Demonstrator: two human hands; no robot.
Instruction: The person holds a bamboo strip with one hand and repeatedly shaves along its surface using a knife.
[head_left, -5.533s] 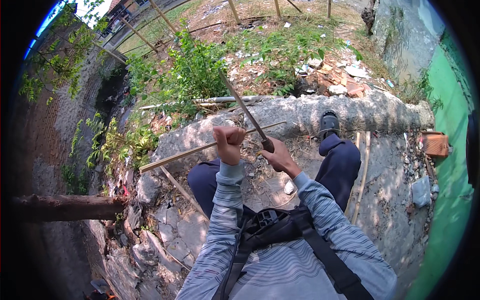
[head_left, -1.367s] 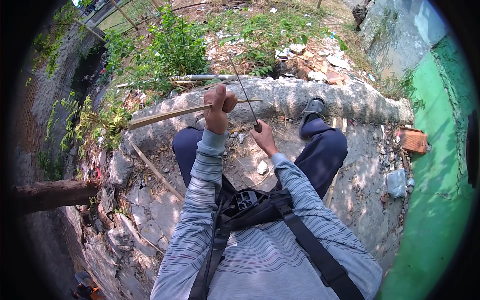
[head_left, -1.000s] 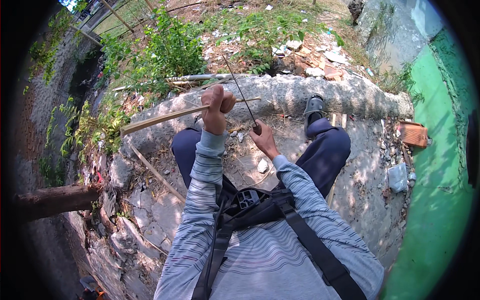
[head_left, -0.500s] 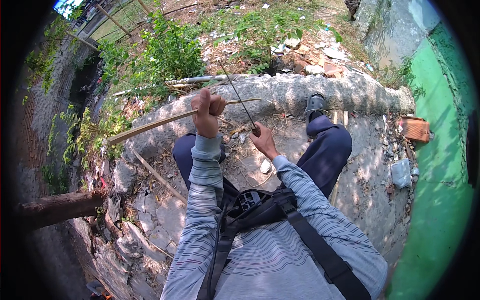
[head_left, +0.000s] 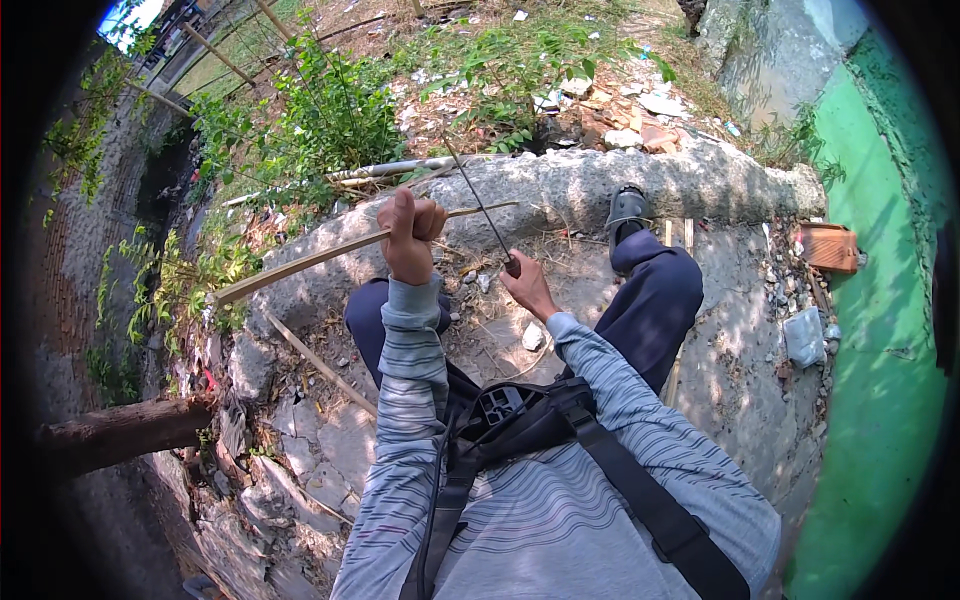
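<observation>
My left hand is closed around a long pale bamboo strip, thumb pointing up. The strip's thicker end reaches out to the left, and its thin end sticks out on the right of the fist. My right hand grips the short brown handle of a knife. Its long, narrow, dark blade slants up and to the left, crossing the thin end of the strip just right of my left fist. Whether the edge touches the strip, I cannot tell.
Another bamboo strip lies on the ground at left. A rough concrete ledge curves in front, my shoe against it. Right are an orange brick-like block, a clear plastic bag and a green wall. A log juts in at left.
The knife's tip has come slightly nearer and to the right. Both hands keep their grips and have barely moved; the whole view has shifted a little.
</observation>
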